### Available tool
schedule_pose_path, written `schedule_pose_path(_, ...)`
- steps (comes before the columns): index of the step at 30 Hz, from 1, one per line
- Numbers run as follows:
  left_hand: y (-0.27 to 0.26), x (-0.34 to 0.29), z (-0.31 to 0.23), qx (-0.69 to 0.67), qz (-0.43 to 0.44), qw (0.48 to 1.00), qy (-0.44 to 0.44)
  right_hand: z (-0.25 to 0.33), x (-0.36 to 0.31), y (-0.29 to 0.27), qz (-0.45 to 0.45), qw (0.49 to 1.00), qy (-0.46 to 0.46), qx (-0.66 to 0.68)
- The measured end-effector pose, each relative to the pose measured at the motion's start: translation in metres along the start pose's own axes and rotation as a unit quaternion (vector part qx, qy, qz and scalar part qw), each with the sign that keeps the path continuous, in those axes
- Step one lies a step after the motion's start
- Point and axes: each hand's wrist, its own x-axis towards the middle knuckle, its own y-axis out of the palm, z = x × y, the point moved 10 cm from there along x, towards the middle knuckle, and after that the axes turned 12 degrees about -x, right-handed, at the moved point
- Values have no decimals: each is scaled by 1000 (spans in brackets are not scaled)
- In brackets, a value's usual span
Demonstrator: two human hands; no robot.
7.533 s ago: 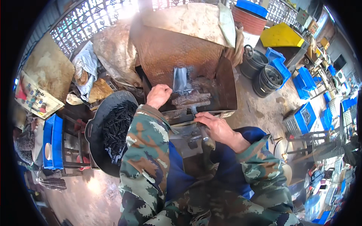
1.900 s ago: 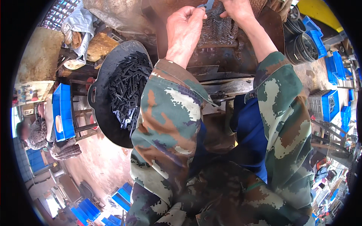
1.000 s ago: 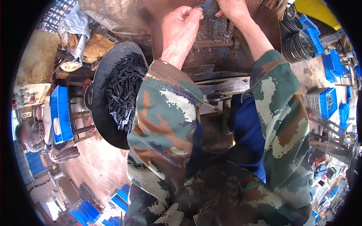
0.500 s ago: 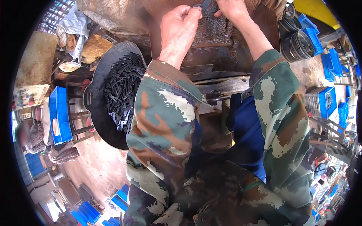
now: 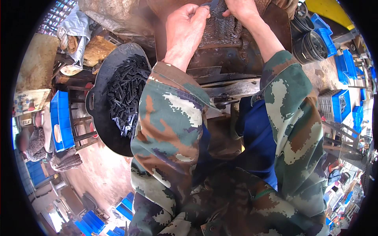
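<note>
My left hand (image 5: 186, 29) is at the top of the view, with thumb and fingers pinched round a thin, flat blue-grey metal piece (image 5: 214, 5). Just to its right is my right hand (image 5: 244, 11), thumb pointing down and left, close to the far side of that piece. The upper edge of the picture cuts off most of its fingers, so its grip is hidden. Below and between both hands lies a wet, dark brown, ridged surface (image 5: 221, 31) on a rusty metal housing. To the left stands a wide black pan (image 5: 103, 128) heaped with thin dark strips (image 5: 126, 86).
Worn sacking (image 5: 112, 13) lies at the far left of the housing. Black buckets (image 5: 311, 47) stand at the right, beside blue bins (image 5: 344, 67). A blue crate (image 5: 62, 121) sits left of the pan. Farther left, a person (image 5: 36, 142) is seen.
The view has shifted slightly. My left hand still pinches the metal piece, and both hands stay close together in nearly the same place.
</note>
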Motion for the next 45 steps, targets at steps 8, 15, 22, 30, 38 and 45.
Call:
schedule_pose_path(8,1,0,0,-3,10,1000,6,-2,1,1,7,1000,4,-18)
schedule_pose_path(15,3,0,-2,-7,19,1000,18,-3,-2,2,20,999,27,-28)
schedule_pose_path(22,2,1,-1,-9,24,999,25,-5,-1,3,17,999,23,-19)
schedule_pose_path(30,2,1,0,-2,25,999,21,0,-4,2,16,1000,14,-14)
schedule_pose_path(38,3,1,1,-1,24,1000,15,-4,0,3,10,1000,-13,-12)
schedule_pose_path(45,4,1,-1,-20,27,999,28,-4,-1,3,10,1000,10,-14)
